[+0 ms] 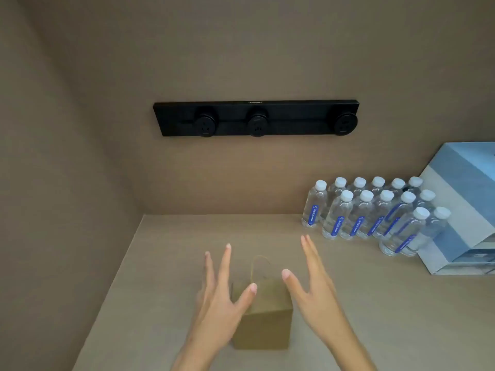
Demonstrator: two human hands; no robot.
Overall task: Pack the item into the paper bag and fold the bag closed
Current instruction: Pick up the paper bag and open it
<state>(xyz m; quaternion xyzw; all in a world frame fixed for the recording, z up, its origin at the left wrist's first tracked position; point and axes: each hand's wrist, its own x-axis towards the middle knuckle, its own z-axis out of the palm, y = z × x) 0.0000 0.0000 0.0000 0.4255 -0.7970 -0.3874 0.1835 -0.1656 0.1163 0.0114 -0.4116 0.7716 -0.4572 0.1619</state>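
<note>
A small brown paper bag (265, 319) stands upright on the tan counter (150, 290), near the front middle. Its top looks folded over, and a paper handle loop (261, 263) sticks up behind it. My left hand (218, 298) hovers just left of the bag with fingers spread, the thumb over the bag's top left corner. Just to the bag's right is my right hand (312, 287), also spread and empty. Neither hand grips the bag. What is inside the bag is hidden.
Several water bottles (375, 212) with white caps and blue labels stand in rows at the back right. A blue and white box (466, 210) sits beside them at the right edge. A black socket strip (257, 117) hangs on the back wall. A side wall closes the left.
</note>
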